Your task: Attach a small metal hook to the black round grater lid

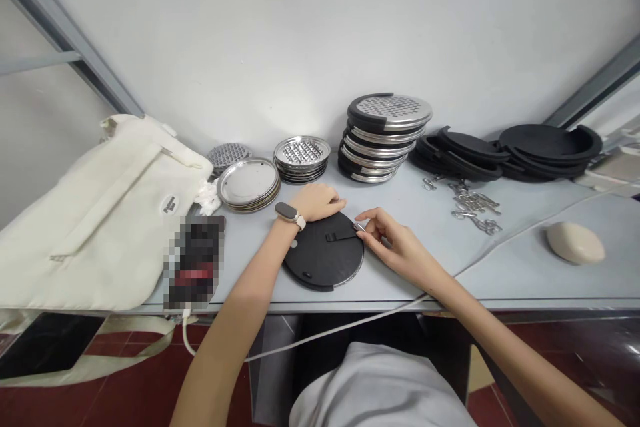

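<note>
A round black disc (325, 253) lies on the table in front of me, a thin metal rim showing at its lower right edge. Across its upper middle runs a short black strap (343, 236). My left hand (317, 201), wearing a watch band, grips the disc's far edge with curled fingers, some of them hidden. At the strap's right end, my right hand (383, 237) pinches a small shiny metal clasp (359, 228) between thumb and fingertips. Several loose metal clasps (475, 203) lie in a pile to the right.
Behind the disc stand a tall stack of grater discs in black holders (385, 140), grater plates (302, 160) and plain metal lids (249, 183). Black holders (545, 150) sit back right. A cream bag (100, 227), a phone (195, 263), a white cable (340, 331) and a beige rounded object (575, 242) surround the workspace.
</note>
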The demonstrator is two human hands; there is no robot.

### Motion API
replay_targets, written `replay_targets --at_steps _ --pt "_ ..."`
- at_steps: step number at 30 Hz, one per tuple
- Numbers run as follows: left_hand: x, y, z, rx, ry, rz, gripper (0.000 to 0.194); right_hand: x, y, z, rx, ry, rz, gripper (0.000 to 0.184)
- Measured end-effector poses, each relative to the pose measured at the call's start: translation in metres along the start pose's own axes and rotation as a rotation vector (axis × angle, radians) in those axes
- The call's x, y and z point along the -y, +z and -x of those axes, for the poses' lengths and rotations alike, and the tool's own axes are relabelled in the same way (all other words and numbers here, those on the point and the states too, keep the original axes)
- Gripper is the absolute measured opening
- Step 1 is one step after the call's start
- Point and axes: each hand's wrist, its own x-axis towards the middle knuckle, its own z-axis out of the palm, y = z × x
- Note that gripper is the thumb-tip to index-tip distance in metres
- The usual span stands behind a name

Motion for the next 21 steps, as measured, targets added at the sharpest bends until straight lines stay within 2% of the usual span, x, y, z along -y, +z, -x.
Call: replay_targets --at_steps 7,21 --pt "0.0000 -0.0007 0.0004 0.008 -0.010 0.010 0.056 0.0018 -0.0010 -0.0017 -0.078 0.013 -0.014 0.011" --pt "-0.0014 -0.0019 0.0001 0.009 -0.026 0.014 0.055 0.0019 -0.0010 -0.0027 -0.081 -0.040 0.043 0.016"
